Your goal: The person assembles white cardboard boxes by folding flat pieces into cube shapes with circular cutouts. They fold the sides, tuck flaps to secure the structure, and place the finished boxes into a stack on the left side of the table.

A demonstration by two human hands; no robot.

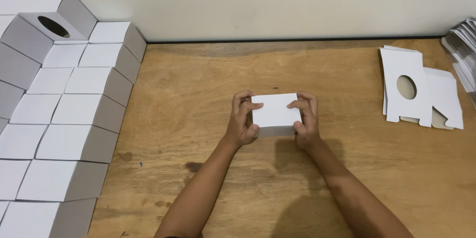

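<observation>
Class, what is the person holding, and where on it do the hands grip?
A small white box, gripped at its ends by the left hand and right hand.

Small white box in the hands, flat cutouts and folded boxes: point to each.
Small white box [275,110], head view, top face.
Flat cutouts [436,100], head view, top sheet.
Folded boxes [74,111], head view, one box's top.

On the worktop [208,84], the folded box [275,113] sits at the middle between my left grip [242,121] and my right grip [306,119]. Stacked boxes [64,119] fill the left edge. Flat blanks [421,89] lie far right, near the wall [277,0] behind.
</observation>
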